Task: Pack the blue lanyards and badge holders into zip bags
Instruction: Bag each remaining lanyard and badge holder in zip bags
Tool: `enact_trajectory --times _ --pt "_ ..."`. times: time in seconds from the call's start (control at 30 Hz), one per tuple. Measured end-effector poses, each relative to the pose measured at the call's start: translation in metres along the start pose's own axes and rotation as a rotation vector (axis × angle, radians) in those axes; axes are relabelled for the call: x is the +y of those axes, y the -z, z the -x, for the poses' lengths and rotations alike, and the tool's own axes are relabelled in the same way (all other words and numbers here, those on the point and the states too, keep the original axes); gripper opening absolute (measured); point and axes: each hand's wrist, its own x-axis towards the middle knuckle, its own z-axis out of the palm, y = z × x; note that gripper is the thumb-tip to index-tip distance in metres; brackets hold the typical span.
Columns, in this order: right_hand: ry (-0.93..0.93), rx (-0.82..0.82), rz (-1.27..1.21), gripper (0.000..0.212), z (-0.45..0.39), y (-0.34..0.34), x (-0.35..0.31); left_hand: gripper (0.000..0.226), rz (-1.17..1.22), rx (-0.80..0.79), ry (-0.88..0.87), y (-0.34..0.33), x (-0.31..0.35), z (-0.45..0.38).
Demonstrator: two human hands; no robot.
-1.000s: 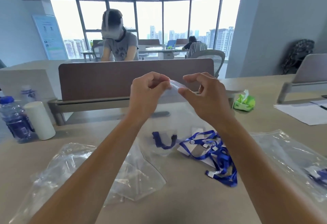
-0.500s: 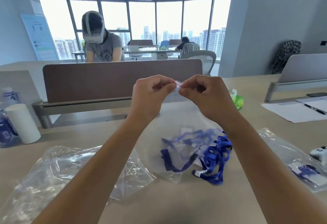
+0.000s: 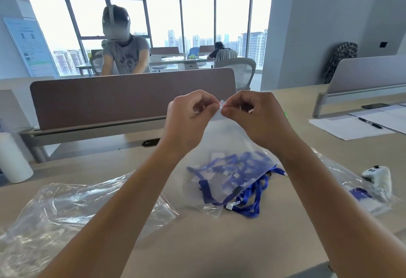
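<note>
A clear zip bag (image 3: 222,143) hangs upright above the table, its red-lined top strip pinched between my left hand (image 3: 189,121) and my right hand (image 3: 252,119), fingertips almost meeting. Inside its bottom lie a blue lanyard (image 3: 216,187) and a clear badge holder. Behind the bag, on the table, sits a tangle of loose blue lanyards (image 3: 252,198) with white clips.
A heap of empty zip bags (image 3: 72,209) covers the table at the left. At the right lie a packed bag (image 3: 360,194) and a white controller (image 3: 377,178). Papers with a pen (image 3: 360,123) are farther right, a white cylinder (image 3: 13,159) at far left, a brown divider (image 3: 131,95) behind.
My hands came closer together along the bag's top strip. The bag with the lanyard inside hangs lower and fuller in view. The camera turned right, bringing the controller into sight.
</note>
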Motion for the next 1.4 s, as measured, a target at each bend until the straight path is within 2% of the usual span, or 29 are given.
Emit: enact_trajectory --times 0.8,1.07,1.4 --pt "-0.02 -0.07 0.042 0.008 0.01 0.003 0.005 0.003 0.03 -0.039 -0.003 -0.005 -0.009 0.01" --pt "-0.146 -0.055 -0.001 0.006 0.012 0.004 0.005 0.004 0.002 -0.031 -0.036 -0.01 -0.014 0.012" --pt "-0.255 -0.022 0.019 0.006 0.024 0.018 0.027 0.006 0.125 -0.003 0.09 -0.017 -0.017 0.014"
